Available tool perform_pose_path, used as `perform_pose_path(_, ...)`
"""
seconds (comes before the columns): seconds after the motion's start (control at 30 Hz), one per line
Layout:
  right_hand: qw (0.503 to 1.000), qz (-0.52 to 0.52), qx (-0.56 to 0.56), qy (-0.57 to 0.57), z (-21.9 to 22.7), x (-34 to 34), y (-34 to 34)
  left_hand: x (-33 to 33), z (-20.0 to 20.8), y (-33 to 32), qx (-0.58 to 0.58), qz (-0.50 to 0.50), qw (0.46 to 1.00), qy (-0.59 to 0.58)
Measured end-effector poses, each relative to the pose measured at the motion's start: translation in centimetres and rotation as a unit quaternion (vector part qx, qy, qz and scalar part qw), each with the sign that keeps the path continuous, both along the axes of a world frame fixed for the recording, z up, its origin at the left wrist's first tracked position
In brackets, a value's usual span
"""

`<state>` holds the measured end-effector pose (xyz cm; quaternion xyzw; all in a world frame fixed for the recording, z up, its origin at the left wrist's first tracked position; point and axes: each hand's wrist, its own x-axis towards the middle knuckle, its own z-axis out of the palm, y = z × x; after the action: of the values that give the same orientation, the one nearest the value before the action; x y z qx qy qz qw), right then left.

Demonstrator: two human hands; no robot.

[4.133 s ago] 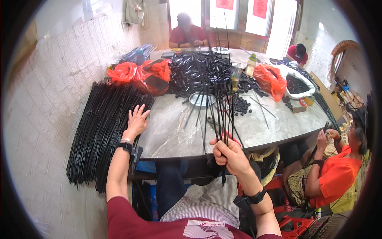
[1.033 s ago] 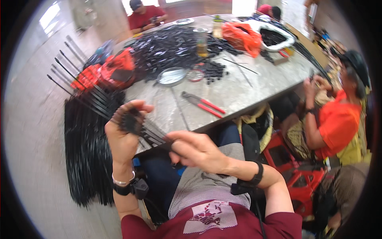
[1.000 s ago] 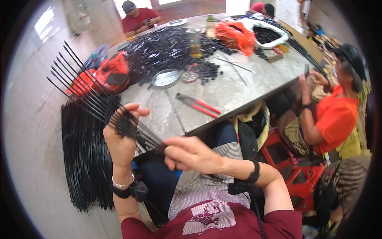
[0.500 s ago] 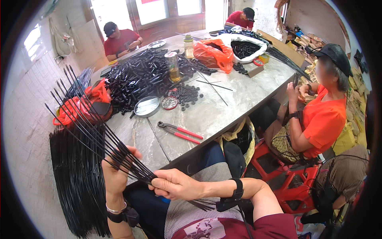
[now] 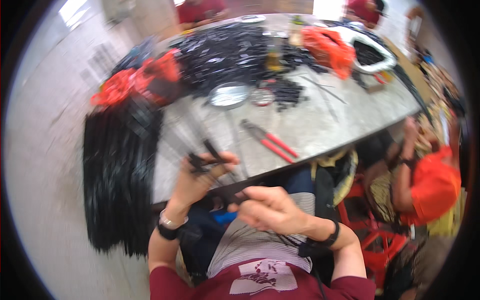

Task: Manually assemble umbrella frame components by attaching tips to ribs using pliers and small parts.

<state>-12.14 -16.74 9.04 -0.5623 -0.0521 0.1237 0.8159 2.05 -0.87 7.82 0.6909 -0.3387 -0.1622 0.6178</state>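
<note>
Over my lap, close to the table's near edge, I hold a bundle of thin black rods [image 5: 212,149], blurred by motion. My left hand [image 5: 194,181] is closed around its upper part, with the rods reaching up and left past the fingers. My right hand [image 5: 272,209] grips the lower part, and a few rod ends stick out below it. To the left, a thick heap of long black rods [image 5: 120,185] hangs over the table's edge. Pincers with red handles [image 5: 272,142] lie on the table beyond my hands.
On the grey table [image 5: 200,125] are a round metal tin [image 5: 229,95], a small red-rimmed dish [image 5: 262,97], a large pile of black pieces [image 5: 225,55], and red plastic bags [image 5: 142,82]. A person in orange [image 5: 430,185] sits at right; others sit across.
The view has swung left, so the table sits farther right and is smeared. My hands have brought the rods closer to the table's near edge; both still hold them.
</note>
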Motion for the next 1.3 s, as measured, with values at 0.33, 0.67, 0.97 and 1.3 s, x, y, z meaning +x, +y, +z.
perform_pose_path(0.33, 0.991, -0.019, 0.128, 0.044, -1.8, 0.9, -1.2, 2.4, -0.9, -0.5, 0.097, 0.015, 0.989, -0.112)
perform_pose_path(0.67, 0.991, -0.021, 0.128, 0.034, -1.2, 1.2, -1.3, 2.5, -2.1, -1.3, -0.048, -0.087, 0.993, -0.064)
perform_pose_path(0.97, 0.993, -0.008, 0.116, 0.020, -0.9, 0.9, -0.6, 1.9, -2.8, -1.2, -0.074, -0.128, 0.989, 0.001)
perform_pose_path(1.3, 0.996, -0.005, 0.091, 0.023, -0.8, 0.1, -0.3, 2.1, -4.7, -0.9, -0.022, -0.135, 0.990, -0.033)
